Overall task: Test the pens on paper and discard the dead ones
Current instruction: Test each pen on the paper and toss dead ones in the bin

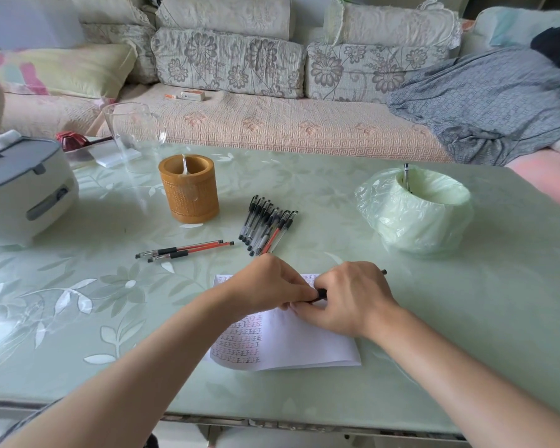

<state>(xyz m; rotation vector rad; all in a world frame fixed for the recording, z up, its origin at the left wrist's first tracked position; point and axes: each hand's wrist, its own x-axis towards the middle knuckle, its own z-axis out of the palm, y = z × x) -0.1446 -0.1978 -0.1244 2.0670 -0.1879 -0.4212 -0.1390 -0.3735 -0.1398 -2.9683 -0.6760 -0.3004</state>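
Observation:
A white sheet of paper (pixel 307 344) with rows of small written marks lies on the table in front of me. Above it my left hand (pixel 269 286) and my right hand (pixel 353 295) meet on one black pen (pixel 319 295); both pinch it, and its far end sticks out past my right hand. A bundle of several capped pens (pixel 265 227) lies behind the hands. Two uncapped pens (pixel 188 249) lie to the left. A small bin lined with a green bag (pixel 417 211) stands at right with one pen (pixel 407 176) upright in it.
A brown bamboo pen holder (pixel 189 189) stands at centre left. A clear glass jug (pixel 136 134) and a white appliance (pixel 20 192) occupy the left side. A sofa with cushions and a grey cloth (pixel 485 105) runs behind the table (pixel 466 334).

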